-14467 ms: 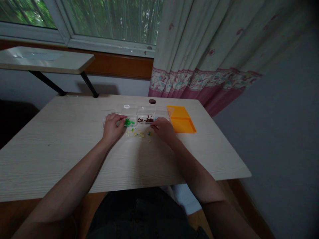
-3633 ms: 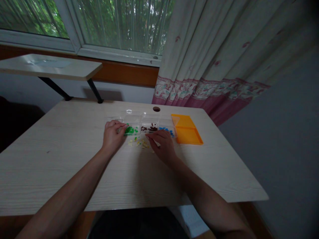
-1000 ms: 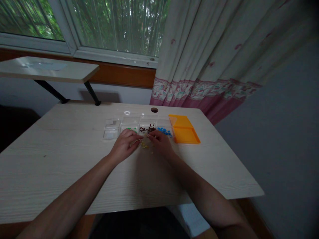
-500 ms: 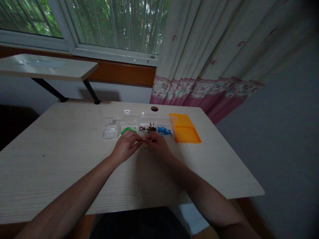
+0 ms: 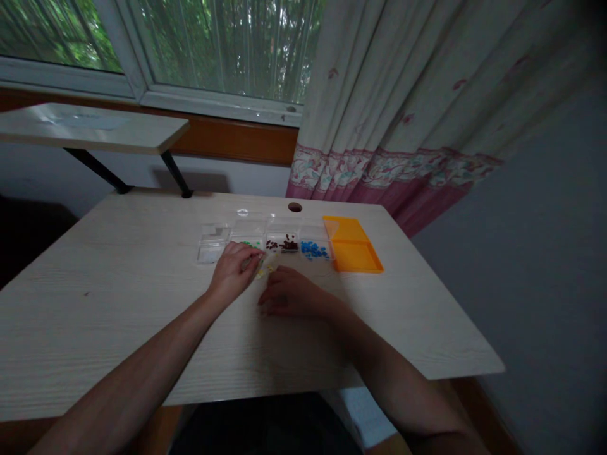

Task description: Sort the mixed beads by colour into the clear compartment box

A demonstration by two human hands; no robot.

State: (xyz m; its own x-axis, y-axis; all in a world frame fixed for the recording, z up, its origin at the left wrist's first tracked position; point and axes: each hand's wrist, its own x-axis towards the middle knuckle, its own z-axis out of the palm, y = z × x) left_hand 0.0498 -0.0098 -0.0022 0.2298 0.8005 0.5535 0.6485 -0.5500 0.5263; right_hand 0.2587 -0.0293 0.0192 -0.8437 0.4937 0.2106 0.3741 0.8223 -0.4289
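Note:
A row of small clear boxes (image 5: 212,243) stands mid-table: one holds green beads (image 5: 247,242), one brown beads (image 5: 283,244), one blue beads (image 5: 313,250). Loose yellow beads (image 5: 263,272) lie on the wood just in front of them. My left hand (image 5: 233,270) rests beside the yellow beads, below the green box, its fingers curled together; whatever they pinch is hidden. My right hand (image 5: 290,297) lies nearer to me on the table with its fingers folded under, and their contents are out of sight.
An orange tray (image 5: 351,254) lies right of the boxes. The pale wooden table (image 5: 118,297) has a cable hole (image 5: 294,206) at its back. A raised shelf (image 5: 90,129) stands at the left, with a window and a curtain behind.
My right hand has drawn back from the yellow beads toward me and folded its fingers. My left hand has shifted slightly left, staying by the beads.

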